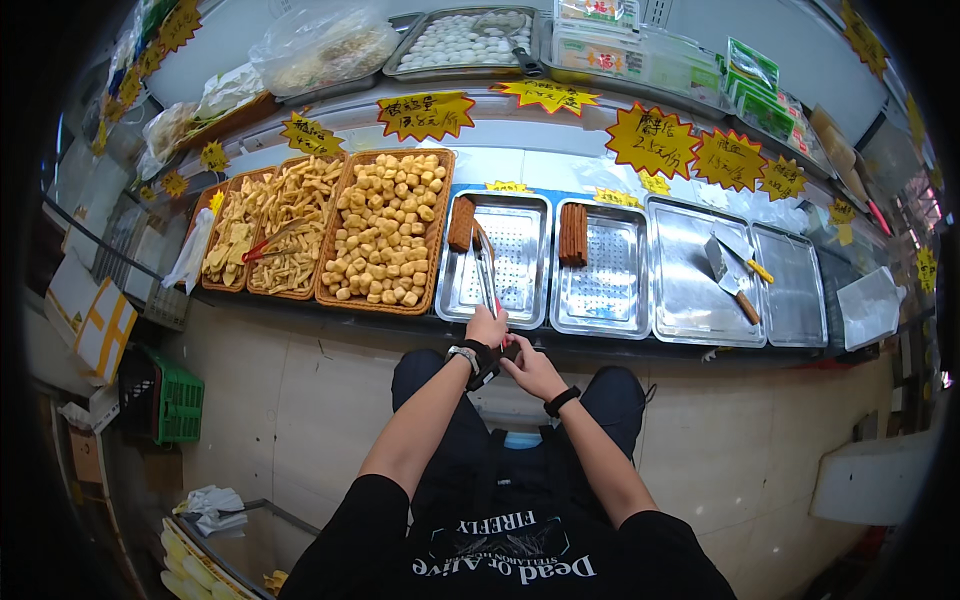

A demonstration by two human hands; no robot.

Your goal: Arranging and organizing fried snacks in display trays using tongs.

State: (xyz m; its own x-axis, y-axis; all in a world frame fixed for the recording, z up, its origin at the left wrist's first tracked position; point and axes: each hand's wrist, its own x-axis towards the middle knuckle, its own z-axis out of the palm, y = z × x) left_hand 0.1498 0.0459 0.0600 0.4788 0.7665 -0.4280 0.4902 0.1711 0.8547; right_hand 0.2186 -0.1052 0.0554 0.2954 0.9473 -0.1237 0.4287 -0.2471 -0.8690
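My left hand (487,328) is closed around the red-handled end of metal tongs (486,277). The tongs' jaws reach into a perforated steel tray (529,240), near a brown food piece (480,232) and a stack of brown slabs (460,223). Close beside it, my right hand (529,369) has its fingers bent near a small black object (484,375); whether it grips anything cannot be told. The tray to the right bears a stack of brown strips (574,234).
Left stand wicker baskets of fried tofu puffs (386,232) and pale strips (296,217). Two broad-bladed tools (727,262) lie in a tray at right. Price signs (426,116) line the shelf above. A green crate (178,397) stands on the floor at left.
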